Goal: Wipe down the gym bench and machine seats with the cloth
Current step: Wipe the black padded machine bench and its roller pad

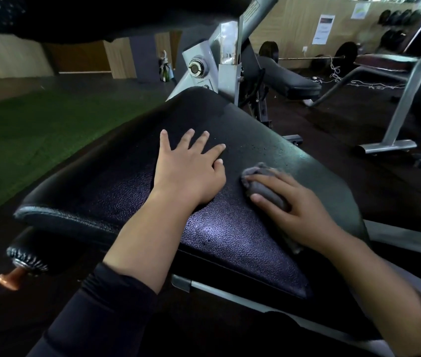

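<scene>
The right hand (291, 204) pressed a bunched grey cloth (263, 185) onto the right side of the black padded seat (219, 240), fingers curled over the wad. The left hand (188, 168) lay flat, fingers spread, on the pad just left of the cloth. Because the cloth was balled up, it probably covered little surface per stroke, so areas could be missed. The bracing hand likely shielded the patch beneath it. The far bench (289, 78) appeared unattended.

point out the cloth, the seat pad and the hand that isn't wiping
grey cloth (258, 173): head view, bunched end showing past the fingertips.
black seat pad (219, 228): head view, bare textured top between the arms.
left hand (188, 173): head view, back of the hand.
</scene>
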`<action>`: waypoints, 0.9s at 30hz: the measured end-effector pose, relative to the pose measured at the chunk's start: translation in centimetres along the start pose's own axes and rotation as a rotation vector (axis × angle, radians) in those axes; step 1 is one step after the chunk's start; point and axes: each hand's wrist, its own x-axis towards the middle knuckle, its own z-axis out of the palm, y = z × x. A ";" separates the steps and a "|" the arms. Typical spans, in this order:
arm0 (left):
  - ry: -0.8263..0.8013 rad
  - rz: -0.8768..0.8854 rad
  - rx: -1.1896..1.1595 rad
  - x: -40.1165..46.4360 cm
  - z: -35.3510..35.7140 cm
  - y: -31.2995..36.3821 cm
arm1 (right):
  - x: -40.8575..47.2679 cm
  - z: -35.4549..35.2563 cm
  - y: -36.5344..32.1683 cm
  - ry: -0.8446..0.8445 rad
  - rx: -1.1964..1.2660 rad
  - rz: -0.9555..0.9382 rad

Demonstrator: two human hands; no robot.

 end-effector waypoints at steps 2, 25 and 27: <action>-0.003 -0.003 0.001 0.2 0.0 0.0 | 1.8 1.0 -1.2 -0.007 0.018 -0.048; -0.159 0.027 0.062 6.7 0.3 2.1 | 5.2 -1.1 5.6 0.007 -0.017 0.091; -0.166 0.018 0.058 6.9 0.3 2.0 | 6.2 -0.8 6.0 -0.015 0.017 0.049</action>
